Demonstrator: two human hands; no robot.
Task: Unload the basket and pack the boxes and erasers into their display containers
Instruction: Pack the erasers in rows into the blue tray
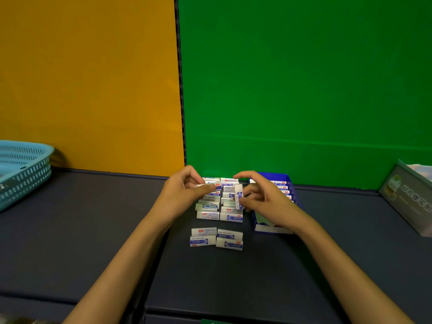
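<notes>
White erasers [219, 202] in blue-printed sleeves lie in two rows on the dark table [93, 230], with four more [216, 239] set apart nearer. Over the far rows, the left hand [184, 195] pinches one eraser [203, 185] between thumb and fingers, and the right hand [261, 197] pinches another [238, 196] held upright. Just right stands a blue display box [286, 183], partly filled. A light blue basket [23, 169] sits far left, and a pale carton [406, 197] at the right edge.

A dark table top [70, 230] is being backed by an orange wall panel [88, 78] and a green wall panel [304, 78], divided by a slotted black upright strip [180, 90]. Nothing else is being shown clearly.
</notes>
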